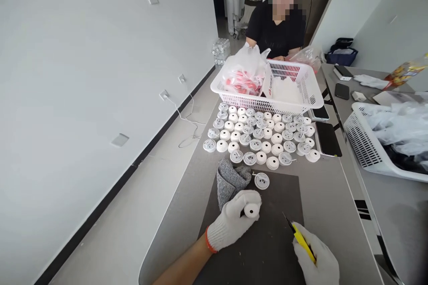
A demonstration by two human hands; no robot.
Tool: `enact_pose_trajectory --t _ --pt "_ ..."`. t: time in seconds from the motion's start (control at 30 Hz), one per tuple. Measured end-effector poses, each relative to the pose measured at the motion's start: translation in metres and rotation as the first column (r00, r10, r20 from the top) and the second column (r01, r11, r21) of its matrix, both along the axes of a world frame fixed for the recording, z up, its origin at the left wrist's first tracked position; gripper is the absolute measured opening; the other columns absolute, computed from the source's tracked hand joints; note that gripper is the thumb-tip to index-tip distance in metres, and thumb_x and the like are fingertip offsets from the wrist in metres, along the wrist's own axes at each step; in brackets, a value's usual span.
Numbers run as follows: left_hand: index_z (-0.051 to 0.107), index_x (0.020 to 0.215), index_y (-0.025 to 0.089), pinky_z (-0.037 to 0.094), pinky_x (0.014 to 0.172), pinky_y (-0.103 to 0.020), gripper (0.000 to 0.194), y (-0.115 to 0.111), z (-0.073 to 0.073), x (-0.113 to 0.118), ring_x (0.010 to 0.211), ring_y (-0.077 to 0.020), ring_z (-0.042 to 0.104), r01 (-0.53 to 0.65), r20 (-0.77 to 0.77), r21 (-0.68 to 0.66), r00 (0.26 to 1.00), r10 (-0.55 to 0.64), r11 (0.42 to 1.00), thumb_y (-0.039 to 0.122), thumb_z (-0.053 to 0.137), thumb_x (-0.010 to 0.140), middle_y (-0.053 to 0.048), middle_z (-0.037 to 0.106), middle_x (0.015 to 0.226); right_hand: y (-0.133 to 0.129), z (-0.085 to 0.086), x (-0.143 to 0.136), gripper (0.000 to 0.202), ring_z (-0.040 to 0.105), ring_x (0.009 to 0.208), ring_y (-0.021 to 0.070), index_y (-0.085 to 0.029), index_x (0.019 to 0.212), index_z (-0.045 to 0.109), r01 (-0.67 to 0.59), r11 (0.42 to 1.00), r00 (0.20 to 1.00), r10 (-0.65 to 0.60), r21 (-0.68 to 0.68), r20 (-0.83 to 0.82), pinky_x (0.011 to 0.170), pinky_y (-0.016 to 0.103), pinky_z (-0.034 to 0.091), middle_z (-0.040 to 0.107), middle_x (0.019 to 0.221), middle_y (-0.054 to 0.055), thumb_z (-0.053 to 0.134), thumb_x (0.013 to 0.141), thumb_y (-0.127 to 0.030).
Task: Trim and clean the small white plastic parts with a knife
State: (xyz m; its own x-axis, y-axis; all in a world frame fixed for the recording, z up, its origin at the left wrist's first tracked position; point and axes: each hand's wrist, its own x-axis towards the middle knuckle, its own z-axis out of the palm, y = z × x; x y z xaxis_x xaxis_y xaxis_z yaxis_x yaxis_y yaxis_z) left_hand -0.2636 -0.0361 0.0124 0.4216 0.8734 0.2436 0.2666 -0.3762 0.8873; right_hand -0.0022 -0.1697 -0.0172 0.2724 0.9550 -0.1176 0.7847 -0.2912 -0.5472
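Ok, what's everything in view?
Tables: two, grey, near and right
Mat: one, dark grey, on near table
Cloth: one, grey, mat's far-left corner
Round pieces: dozens, white or grey, mostly on near table
Baskets: two, white, one per table
Phone-like devices: several, dark, both tables
Bottle pack: one, clear, by wall
People: two, black and white clothes, far end
Knife: one, yellow, right hand
Left hand: one, gloved white, holding round piece
Right hand: one, gloved white, lower right

The disc (251, 215) looks smooth plastic, the towel (230, 181) rough cloth.
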Motion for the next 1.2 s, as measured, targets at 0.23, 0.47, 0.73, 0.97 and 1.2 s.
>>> enact_pose_trajectory --t 0.23,0.47,0.73,0.97,1.2 --pt "0.061 0.109 0.024 0.055 0.089 -0.022 0.027 0.001 0.005 -0.002 0.097 -0.011 0.065 -0.109 -0.046 -0.168 0.994 0.103 0.98 0.014 0.066 0.084 -0.001 0.068 0.111 0.001 0.007 -0.008 0.055 0.076 0.088 0.0202 -0.03 0.116 0.076 0.067 0.997 0.996 -0.069 0.045 0.054 0.072 0.029 0.064 0.075 0.112 0.001 0.045 0.091 -0.067" --pt "0.061 0.115 0.026 0.053 0.093 -0.022 0.039 0.001 -0.002 -0.003 0.102 -0.0107 0.065 -0.07 -0.037 -0.07 0.997 0.067 0.995 0.007 0.065 0.081 0.0 0.068 0.114 0.006 0.019 -0.011 0.044 0.076 0.086 0.0183 -0.026 0.115 0.077 0.042 0.996 0.999 -0.043 0.073 0.018 0.071 0.026 0.064 0.076 0.107 0.001 0.051 0.09 -0.052" --pt "0.06 0.119 0.025 0.054 0.096 -0.025 0.04 0.001 -0.004 -0.003 0.105 -0.0128 0.066 -0.061 -0.077 -0.021 0.995 0.06 0.998 0.009 0.065 0.083 -0.002 0.068 0.116 0.004 0.016 -0.01 0.046 0.075 0.09 0.0204 -0.024 0.116 0.077 0.043 0.995 0.999 -0.041 0.093 -0.026 0.072 0.026 0.064 0.075 0.11 0.005 0.051 0.092 -0.053" --pt "0.061 0.116 0.025 0.057 0.094 -0.026 0.034 0.003 -0.006 0.0 0.102 -0.0136 0.069 -0.072 -0.092 -0.012 0.993 0.071 0.997 0.011 0.066 0.085 -0.004 0.069 0.117 -0.006 0.009 -0.013 0.049 0.072 0.1 0.024 -0.029 0.124 0.072 0.074 0.997 0.997 -0.073 0.004 -0.022 0.083 0.036 0.064 0.072 0.121 0.003 0.045 0.096 -0.059" --pt "0.063 0.116 0.027 0.061 0.091 -0.035 0.028 0.004 -0.012 -0.001 0.101 -0.0201 0.071 -0.059 -0.077 -0.049 0.996 0.055 0.997 0.018 0.062 0.09 -0.005 0.071 0.112 -0.007 0.017 -0.021 0.041 0.07 0.105 0.0261 -0.029 0.12 0.073 0.084 0.995 0.995 -0.081 0.052 -0.063 0.089 0.037 0.06 0.072 0.12 0.003 0.049 0.094 -0.05"
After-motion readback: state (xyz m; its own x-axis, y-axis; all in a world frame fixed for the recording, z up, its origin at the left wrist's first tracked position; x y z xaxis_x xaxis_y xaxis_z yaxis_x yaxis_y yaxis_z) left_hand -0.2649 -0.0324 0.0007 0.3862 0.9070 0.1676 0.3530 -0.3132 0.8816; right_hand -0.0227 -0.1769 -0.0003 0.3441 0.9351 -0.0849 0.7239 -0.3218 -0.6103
